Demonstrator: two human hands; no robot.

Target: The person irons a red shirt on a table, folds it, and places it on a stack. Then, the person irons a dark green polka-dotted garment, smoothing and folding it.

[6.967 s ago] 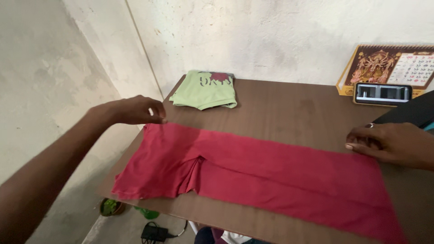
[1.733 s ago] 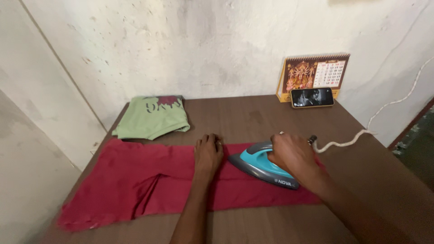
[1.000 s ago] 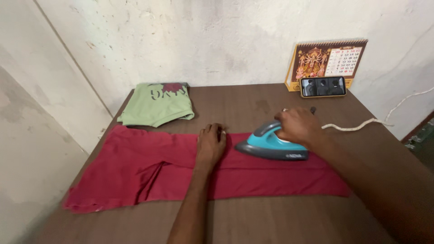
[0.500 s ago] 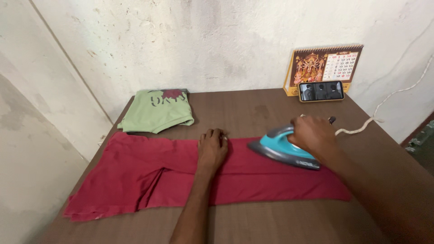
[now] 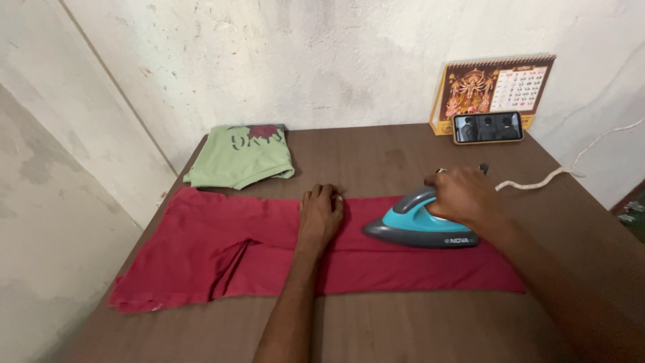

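A red garment [image 5: 201, 255] lies spread flat across the brown table [image 5: 403, 323]. My left hand [image 5: 320, 214] rests palm down on its upper edge near the middle, fingers together. My right hand [image 5: 463, 196] grips the handle of a teal and grey iron [image 5: 416, 228], which sits flat on the right half of the garment with its nose pointing left, a short way right of my left hand. A white cord [image 5: 537, 180] runs from the iron's rear toward the right wall.
A folded green shirt [image 5: 243, 156] lies at the table's back left. A desk calendar [image 5: 500, 86] stands against the back wall with a phone [image 5: 488, 128] propped in front of it. Walls close in at left and rear.
Over the last second the iron slid right and then back left on the garment. My left hand stayed pressed on the cloth.
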